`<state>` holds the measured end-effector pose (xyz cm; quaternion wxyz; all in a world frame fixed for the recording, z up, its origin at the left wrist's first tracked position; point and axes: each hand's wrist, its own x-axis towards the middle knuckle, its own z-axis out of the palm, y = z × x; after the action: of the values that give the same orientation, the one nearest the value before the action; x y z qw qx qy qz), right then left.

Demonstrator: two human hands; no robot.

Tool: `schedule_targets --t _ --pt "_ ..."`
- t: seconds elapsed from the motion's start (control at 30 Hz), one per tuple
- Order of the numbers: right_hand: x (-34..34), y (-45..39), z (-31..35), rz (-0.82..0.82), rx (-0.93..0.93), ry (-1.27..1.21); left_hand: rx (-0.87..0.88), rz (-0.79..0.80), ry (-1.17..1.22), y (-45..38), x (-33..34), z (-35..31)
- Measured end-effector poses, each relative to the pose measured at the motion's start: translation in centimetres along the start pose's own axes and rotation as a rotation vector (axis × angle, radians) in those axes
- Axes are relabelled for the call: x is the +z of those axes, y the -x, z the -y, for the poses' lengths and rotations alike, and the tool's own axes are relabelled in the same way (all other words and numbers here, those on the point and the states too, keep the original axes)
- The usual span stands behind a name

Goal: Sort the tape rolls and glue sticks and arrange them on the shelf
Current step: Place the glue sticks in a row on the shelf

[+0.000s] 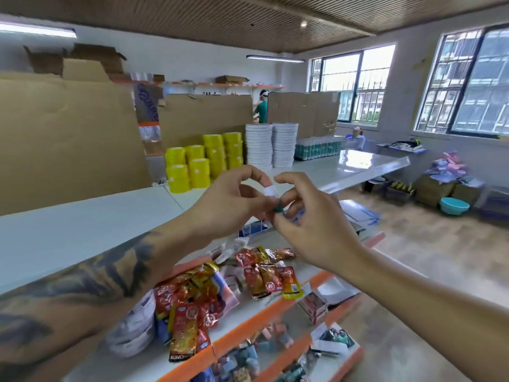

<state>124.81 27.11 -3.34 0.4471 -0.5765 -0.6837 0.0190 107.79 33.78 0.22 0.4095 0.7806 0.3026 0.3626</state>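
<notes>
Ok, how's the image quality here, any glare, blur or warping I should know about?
Head view: daylight from the windows throws white glare across the far shelf top; wide-angle distortion bends the ceiling and shelf edges; both hands and the small glue stick they pinch are slightly motion-blurred; yellow tape rolls stay fairly sharp.

A red-and-gold snack packet lying at the near edge of the orange-trimmed shelf is showing the white letters "KONO" along its bottom. Lettering elsewhere, including blue print on a far-left carton, is appearing too blurred to read.
</notes>
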Motion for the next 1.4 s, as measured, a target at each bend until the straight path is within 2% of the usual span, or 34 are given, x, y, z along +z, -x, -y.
schedule_targets --t 0.17,0.43,0.67,0.87,1.17,1.27,1.4 --pt "-3.3 0.3 -5.6 -0.051 0.067 -0.001 0.071 0.08 -0.083 -4.1 5.6 -0.4" --pt "-6.7 -2.8 -14.8 -0.119 0.117 0.088 0.192 0.144 -0.537 -15.3 9.4 2.2" --pt "-7.9 -11.3 -23.6 -0.127 0.087 0.172 0.051 0.247 -0.827 -27.7 9.5 7.4" --pt "-7.0 -20.2 -29.7 -0.115 0.069 0.137 -0.011 0.322 -1.114 -31.9 9.6 11.2" --pt "-4.1 -29.1 -36.2 -0.106 0.03 0.13 -0.06 0.457 -1.016 -33.0 9.2 14.5" --pt "-3.2 -31.6 -37.6 -0.07 -0.039 0.125 -0.11 0.341 -0.997 -33.1 9.6 14.8" --pt "-2.4 -35.3 -39.2 -0.039 -0.149 0.119 -0.176 0.385 -1.013 -34.4 10.2 14.4"
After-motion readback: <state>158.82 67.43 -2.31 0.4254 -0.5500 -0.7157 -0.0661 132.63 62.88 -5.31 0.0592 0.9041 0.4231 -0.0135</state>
